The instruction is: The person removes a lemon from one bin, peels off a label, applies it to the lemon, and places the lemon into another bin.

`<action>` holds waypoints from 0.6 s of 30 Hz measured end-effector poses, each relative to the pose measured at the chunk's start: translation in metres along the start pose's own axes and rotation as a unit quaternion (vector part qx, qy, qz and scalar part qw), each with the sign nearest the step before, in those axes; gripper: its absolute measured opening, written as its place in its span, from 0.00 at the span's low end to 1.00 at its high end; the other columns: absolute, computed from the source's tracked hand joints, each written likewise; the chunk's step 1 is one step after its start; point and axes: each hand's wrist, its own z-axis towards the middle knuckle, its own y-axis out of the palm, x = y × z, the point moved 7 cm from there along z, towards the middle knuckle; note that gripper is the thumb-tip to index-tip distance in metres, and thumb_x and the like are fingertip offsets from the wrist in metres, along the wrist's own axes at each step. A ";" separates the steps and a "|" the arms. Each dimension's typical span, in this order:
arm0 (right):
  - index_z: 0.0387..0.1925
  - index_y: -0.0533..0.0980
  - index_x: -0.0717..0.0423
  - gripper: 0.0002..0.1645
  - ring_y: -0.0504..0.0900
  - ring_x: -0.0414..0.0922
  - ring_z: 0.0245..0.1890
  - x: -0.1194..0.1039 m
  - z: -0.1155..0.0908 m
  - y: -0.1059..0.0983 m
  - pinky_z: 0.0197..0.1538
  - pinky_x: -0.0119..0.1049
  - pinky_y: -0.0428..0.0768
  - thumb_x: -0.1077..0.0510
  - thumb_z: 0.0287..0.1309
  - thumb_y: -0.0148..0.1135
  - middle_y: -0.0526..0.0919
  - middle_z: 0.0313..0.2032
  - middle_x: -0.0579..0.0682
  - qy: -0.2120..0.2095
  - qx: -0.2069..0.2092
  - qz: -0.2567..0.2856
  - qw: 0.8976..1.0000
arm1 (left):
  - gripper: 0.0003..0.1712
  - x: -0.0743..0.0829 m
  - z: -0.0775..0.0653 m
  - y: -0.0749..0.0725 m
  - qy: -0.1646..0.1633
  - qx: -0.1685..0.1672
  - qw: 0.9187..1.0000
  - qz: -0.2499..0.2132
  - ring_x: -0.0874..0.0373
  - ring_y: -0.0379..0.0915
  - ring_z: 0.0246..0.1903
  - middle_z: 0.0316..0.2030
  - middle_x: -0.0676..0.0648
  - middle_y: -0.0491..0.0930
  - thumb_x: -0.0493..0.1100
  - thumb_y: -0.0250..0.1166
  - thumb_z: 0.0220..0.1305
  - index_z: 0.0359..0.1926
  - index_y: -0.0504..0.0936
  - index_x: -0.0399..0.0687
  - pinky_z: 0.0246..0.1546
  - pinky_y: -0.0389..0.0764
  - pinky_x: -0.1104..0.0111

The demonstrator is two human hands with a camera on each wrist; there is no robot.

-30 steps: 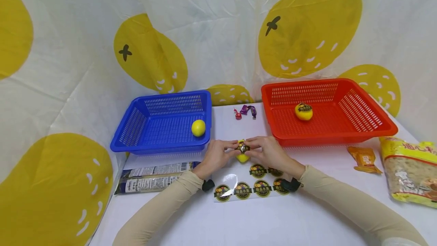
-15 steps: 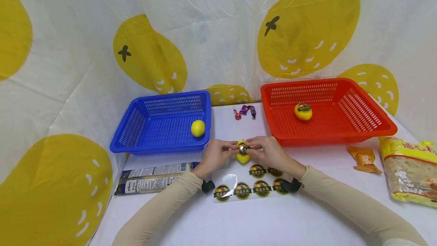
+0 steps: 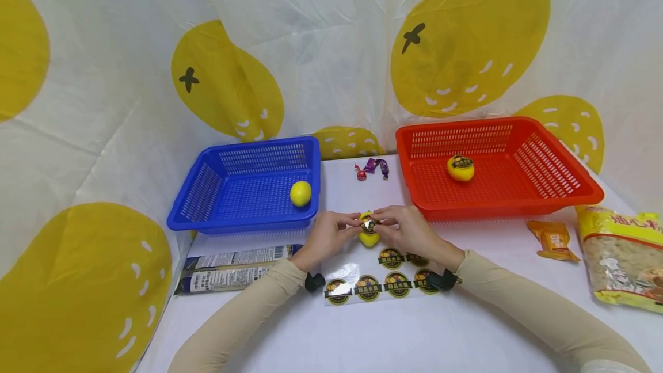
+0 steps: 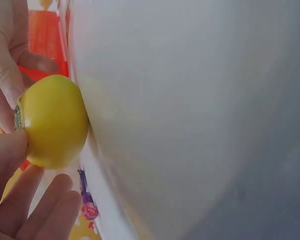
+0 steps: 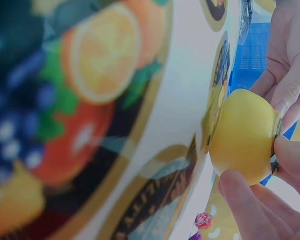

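Observation:
In the head view a lemon [image 3: 369,239] rests at the middle of the table, with a round dark fruit-label sticker [image 3: 368,225] on its upper side. My left hand [image 3: 330,236] holds it from the left, thumb on the sticker's edge and a fingertip against the fruit. From the right my right hand [image 3: 409,229] holds the same lemon, its thumb also at the sticker. Both wrist views show the lemon's bare yellow side [image 4: 57,122] between the fingers. Just in front lies a clear sheet of stickers [image 3: 368,289], partly under my right wrist.
A blue basket [image 3: 243,224] with one plain lemon [image 3: 300,194] stands at left. At right, a red basket [image 3: 497,210] holds a stickered lemon [image 3: 461,169]. Candies [image 3: 377,168] lie behind; noodle packets [image 3: 228,269] lie left, an orange packet [image 3: 553,240] and a pasta bag [image 3: 618,261] right.
Both hands stay on the lemon with almost no movement. Slightly more of the lemon's near side shows below the fingers than a second ago.

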 end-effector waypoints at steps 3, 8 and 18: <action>0.54 0.84 0.62 0.20 0.91 0.53 0.44 0.001 -0.001 0.000 0.46 0.44 0.89 0.61 0.61 0.72 0.87 0.54 0.61 0.011 -0.005 0.000 1.000 | 0.08 -0.003 0.001 0.001 -0.018 -0.002 1.000 -0.011 0.51 0.87 0.51 0.53 0.46 0.88 0.41 0.74 0.62 0.42 0.92 0.46 0.51 0.87 0.63; 0.49 0.86 0.59 0.17 0.92 0.52 0.43 0.002 -0.003 -0.001 0.44 0.40 0.89 0.59 0.59 0.74 0.88 0.54 0.60 0.021 0.003 -0.005 1.000 | 0.06 -0.005 0.002 0.002 -0.035 0.001 0.999 -0.032 0.51 0.87 0.50 0.51 0.45 0.89 0.41 0.75 0.60 0.38 0.92 0.44 0.51 0.87 0.60; 0.50 0.87 0.58 0.16 0.85 0.57 0.58 -0.003 -0.003 0.000 0.60 0.56 0.82 0.60 0.60 0.72 0.88 0.53 0.56 0.001 0.016 -0.062 0.998 | 0.04 -0.004 0.003 0.001 -0.030 0.010 0.999 -0.012 0.49 0.87 0.51 0.51 0.46 0.89 0.41 0.75 0.61 0.35 0.92 0.45 0.51 0.87 0.56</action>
